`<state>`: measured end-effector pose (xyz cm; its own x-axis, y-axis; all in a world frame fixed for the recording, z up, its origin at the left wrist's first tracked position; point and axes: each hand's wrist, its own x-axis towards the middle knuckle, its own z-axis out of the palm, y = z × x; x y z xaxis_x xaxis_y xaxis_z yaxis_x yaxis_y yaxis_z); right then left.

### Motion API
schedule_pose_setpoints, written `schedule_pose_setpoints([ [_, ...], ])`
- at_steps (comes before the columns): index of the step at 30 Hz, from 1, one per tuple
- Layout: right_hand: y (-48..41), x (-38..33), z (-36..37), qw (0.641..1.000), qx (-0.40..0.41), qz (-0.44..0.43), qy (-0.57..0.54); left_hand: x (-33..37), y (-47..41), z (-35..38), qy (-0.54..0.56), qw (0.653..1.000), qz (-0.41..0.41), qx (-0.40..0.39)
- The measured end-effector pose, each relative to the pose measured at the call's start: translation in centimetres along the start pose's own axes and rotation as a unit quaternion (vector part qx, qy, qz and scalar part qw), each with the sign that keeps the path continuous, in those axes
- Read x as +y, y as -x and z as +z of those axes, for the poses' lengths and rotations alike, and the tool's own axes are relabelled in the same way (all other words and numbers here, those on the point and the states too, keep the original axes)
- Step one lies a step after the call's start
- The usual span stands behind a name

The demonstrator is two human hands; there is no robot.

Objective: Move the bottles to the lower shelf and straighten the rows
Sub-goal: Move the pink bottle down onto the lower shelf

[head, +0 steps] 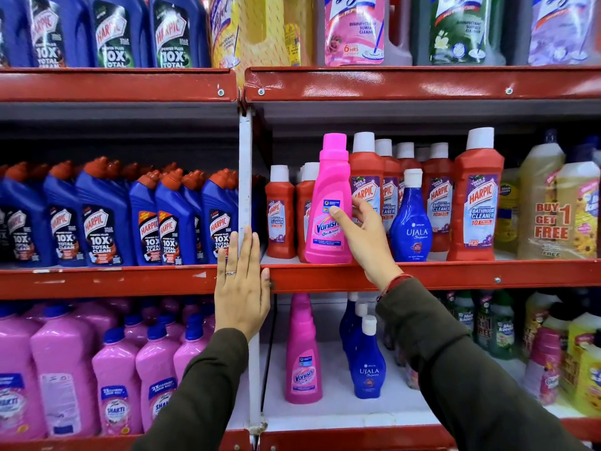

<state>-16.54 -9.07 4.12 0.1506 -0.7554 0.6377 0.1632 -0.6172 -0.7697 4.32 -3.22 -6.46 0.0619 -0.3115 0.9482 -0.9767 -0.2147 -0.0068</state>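
The right hand [361,236] has its fingers around the pink bottle [328,203] at the shelf's front edge [422,275], the left hand [240,288] lies flat with fingers together, and a loose hold could drop the bottle or bump the red bottles [367,177].

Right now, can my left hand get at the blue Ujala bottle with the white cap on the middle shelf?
Probably not directly: the left hand rests flat on the white upright post, and the tall pink Vanish bottle plus the right hand stand between it and the blue Ujala bottle.
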Motion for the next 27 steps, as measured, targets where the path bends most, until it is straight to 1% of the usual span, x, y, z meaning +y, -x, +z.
schedule_pose_setpoints([
  [5, 0.3, -1.4, 0.0, 1.000, -0.001, -0.006, -0.021, 0.1, 0.0, -0.8, -0.007, 1.000, 0.003, -0.026],
  [9, 1.7, -2.0, 0.0, 0.999, -0.019, -0.005, -0.032, 0.3, 0.2, -1.2, -0.026, 0.999, 0.000, -0.040],
  [12, 3.3, -2.1, -0.3, 0.999, -0.027, -0.001, -0.044, 0.4, 1.4, -1.3, -0.005, 0.999, -0.015, -0.041],
  [15, 5.3, -1.3, -0.4, 0.998, -0.041, 0.007, -0.047, 0.4, 4.4, -0.9, 0.026, 0.999, -0.006, -0.041],
  [19, 8.8, 1.6, -0.7, 0.997, -0.054, 0.019, -0.050, 0.2, 10.2, -0.1, 0.072, 0.995, -0.035, -0.054],
  [24, 14.0, 7.7, -0.7, 0.994, -0.096, 0.043, -0.043, -0.4, 16.5, 0.6, 0.101, 0.985, -0.072, -0.116],
  [27, 16.7, 11.8, -0.3, 0.992, -0.099, 0.065, -0.048, -0.6, 19.0, 1.1, 0.081, 0.981, -0.081, -0.160],
])
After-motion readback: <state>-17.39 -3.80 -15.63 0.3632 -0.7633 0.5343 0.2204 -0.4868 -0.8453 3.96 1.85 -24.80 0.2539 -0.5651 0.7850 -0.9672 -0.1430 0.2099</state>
